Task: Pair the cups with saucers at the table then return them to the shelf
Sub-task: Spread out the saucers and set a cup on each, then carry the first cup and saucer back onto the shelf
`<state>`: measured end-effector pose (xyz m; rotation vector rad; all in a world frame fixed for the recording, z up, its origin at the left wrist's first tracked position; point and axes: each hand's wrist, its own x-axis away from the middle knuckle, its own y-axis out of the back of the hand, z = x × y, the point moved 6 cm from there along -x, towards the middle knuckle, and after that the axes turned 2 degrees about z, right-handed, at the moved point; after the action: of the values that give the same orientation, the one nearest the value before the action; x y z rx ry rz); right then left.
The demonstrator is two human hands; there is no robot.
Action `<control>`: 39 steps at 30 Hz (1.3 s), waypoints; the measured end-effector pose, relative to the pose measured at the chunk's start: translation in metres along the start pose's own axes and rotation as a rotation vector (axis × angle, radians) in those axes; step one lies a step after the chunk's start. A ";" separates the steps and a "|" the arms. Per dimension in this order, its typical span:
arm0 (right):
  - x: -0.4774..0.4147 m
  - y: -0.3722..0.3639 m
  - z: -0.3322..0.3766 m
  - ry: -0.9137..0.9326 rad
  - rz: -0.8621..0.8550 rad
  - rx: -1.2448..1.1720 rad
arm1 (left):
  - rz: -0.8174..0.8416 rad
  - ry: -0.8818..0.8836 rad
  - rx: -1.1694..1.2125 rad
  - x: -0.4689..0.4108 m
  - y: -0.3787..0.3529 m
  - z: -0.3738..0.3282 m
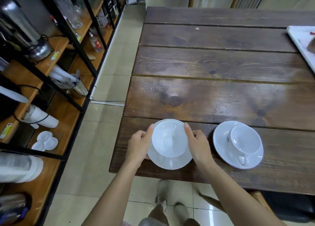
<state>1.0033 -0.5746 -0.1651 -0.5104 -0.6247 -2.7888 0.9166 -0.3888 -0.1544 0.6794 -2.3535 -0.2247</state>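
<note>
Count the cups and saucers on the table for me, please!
Cups: 2, one between the hands and one to the right
Saucers: 2, one under each cup
Total: 4

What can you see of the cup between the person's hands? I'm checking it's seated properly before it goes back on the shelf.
The cup is plain glossy white, ceramic by its look, wide-mouthed, upright and empty. Its handle points toward the person. It sits on a white saucer at the wooden table's near left corner. The left hand and right hand flank it, gripping the saucer's sides, fingertips by the cup's rim.
</note>
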 end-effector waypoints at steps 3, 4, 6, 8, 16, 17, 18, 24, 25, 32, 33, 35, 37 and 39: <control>0.006 -0.001 -0.004 -0.011 0.037 -0.021 | -0.047 -0.028 -0.008 0.011 0.005 0.000; 0.009 -0.002 -0.004 -0.014 0.051 -0.023 | -0.069 -0.034 -0.010 0.016 0.007 0.000; 0.016 -0.003 -0.002 -0.015 0.076 -0.020 | -0.117 -0.036 0.008 0.029 0.013 0.003; 0.023 -0.005 0.003 -0.004 0.103 -0.001 | -0.168 -0.032 0.037 0.044 0.019 0.008; 0.068 -0.027 0.030 0.096 0.280 0.061 | -0.318 -0.004 0.194 0.107 0.051 0.045; 0.075 -0.032 0.034 0.106 0.301 0.067 | -0.333 -0.003 0.215 0.116 0.058 0.050; 0.083 -0.039 0.038 0.115 0.324 0.072 | -0.353 -0.002 0.238 0.125 0.067 0.054; 0.137 -0.101 0.061 0.190 0.461 0.125 | -0.505 0.000 0.372 0.168 0.132 0.096; 0.148 -0.114 0.065 0.211 0.482 0.134 | -0.531 0.001 0.393 0.174 0.146 0.105; 0.244 -0.236 0.091 0.239 0.672 0.157 | -0.733 -0.010 0.473 0.228 0.265 0.179; 0.261 -0.257 0.096 0.238 0.701 0.160 | -0.769 -0.008 0.461 0.239 0.286 0.188; 0.297 -0.298 0.106 0.247 0.758 0.165 | -0.843 0.022 0.466 0.263 0.327 0.209; 0.332 -0.338 0.119 0.277 0.830 0.172 | -0.918 0.022 0.490 0.287 0.366 0.229; 0.370 -0.378 0.132 0.320 0.917 0.178 | -0.993 0.006 0.513 0.312 0.403 0.249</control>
<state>0.5892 -0.2389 -0.0493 -0.2135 -0.4092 -1.8668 0.3890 -0.2156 -0.0374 2.0522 -1.8685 -0.0285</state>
